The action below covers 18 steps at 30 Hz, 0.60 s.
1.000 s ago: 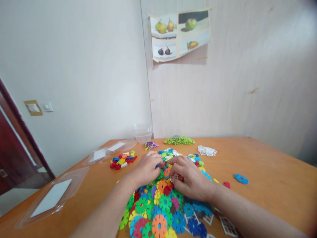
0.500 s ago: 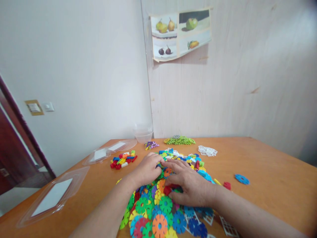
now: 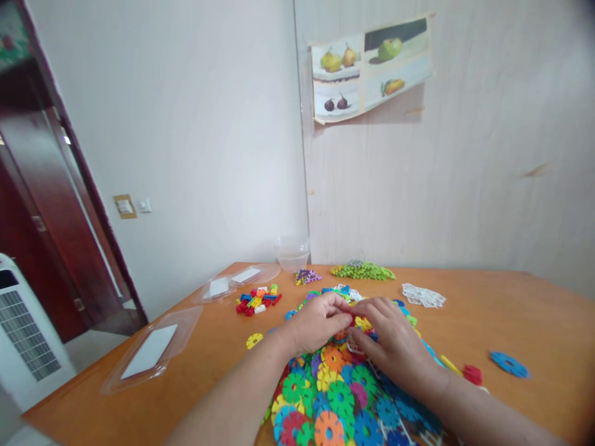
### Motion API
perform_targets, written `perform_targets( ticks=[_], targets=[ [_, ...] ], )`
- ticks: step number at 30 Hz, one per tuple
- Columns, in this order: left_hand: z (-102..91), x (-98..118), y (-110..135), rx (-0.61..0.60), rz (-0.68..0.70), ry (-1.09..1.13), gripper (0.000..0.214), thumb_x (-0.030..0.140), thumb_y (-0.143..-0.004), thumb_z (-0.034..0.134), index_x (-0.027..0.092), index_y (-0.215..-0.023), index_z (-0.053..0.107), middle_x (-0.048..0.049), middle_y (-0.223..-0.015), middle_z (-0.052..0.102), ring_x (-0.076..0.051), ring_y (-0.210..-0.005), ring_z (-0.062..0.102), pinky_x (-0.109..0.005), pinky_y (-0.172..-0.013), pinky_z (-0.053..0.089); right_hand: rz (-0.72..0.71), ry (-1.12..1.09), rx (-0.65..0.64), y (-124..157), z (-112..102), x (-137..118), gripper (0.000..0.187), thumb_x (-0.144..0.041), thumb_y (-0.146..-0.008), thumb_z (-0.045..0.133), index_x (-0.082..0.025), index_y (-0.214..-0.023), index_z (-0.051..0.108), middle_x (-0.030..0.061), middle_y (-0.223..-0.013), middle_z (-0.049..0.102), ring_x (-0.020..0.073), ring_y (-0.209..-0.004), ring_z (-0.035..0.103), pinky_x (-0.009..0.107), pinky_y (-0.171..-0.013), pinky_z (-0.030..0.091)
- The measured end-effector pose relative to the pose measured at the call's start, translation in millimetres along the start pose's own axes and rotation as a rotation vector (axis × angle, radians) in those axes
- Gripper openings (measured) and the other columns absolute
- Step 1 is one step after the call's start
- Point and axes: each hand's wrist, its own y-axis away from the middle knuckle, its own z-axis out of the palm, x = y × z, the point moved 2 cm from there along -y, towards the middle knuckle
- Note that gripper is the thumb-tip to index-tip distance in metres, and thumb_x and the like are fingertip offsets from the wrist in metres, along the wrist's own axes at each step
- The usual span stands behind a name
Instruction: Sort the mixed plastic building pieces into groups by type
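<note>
Both my hands rest on a heap of colourful plastic snowflake discs [image 3: 332, 390] on the wooden table [image 3: 534, 316]. My left hand [image 3: 318, 322] is curled, its fingertips pinched at the top of the heap. My right hand [image 3: 395, 347] meets it fingertip to fingertip, fingers bent down onto the discs and over a small white grid piece [image 3: 354, 345]. What the pinched fingers hold is too small to name.
Small bricks [image 3: 257, 301] lie at the left, a purple pile [image 3: 307, 276], a green pile [image 3: 361, 271] and white grid pieces [image 3: 422, 295] at the back. A clear tub [image 3: 292, 253], clear lids [image 3: 153, 350], a lone blue disc [image 3: 509, 364], red piece [image 3: 473, 374] and yellow disc [image 3: 254, 340] also lie about.
The view has swung left and up, showing a door and a white appliance. My hands have drawn closer together at the far end of the heap, fingertips meeting.
</note>
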Motion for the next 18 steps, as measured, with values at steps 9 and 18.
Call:
perform_targets(
  ticks=[9, 18],
  targets=[
    [-59.9, -29, -9, 0.427, 0.028, -0.310, 0.020, 0.031, -0.083, 0.063, 0.019, -0.098, 0.059, -0.0033, -0.091, 0.067, -0.016, -0.083, 0.063, -0.027, -0.076, 0.048, 0.042, 0.032, -0.001, 3, 3, 4, 0.025, -0.034, -0.094, 0.056, -0.026, -0.118, 0.059, 0.0086, -0.110, 0.065, 0.0275, -0.101, 0.058, 0.043, -0.084, 0.047],
    [-161.6, -61, 32, 0.839, -0.390, -1.131, 0.019, 0.037, -0.087, 0.054, 0.026, -0.097, 0.065, -0.0048, -0.098, 0.072, -0.026, -0.099, 0.063, -0.038, -0.083, 0.041, 0.047, 0.051, 0.013, 4, 7, 13, 0.035, -0.030, -0.094, 0.054, -0.025, -0.128, 0.053, 0.0102, -0.116, 0.064, 0.0287, -0.106, 0.057, 0.045, -0.088, 0.048]
  ],
)
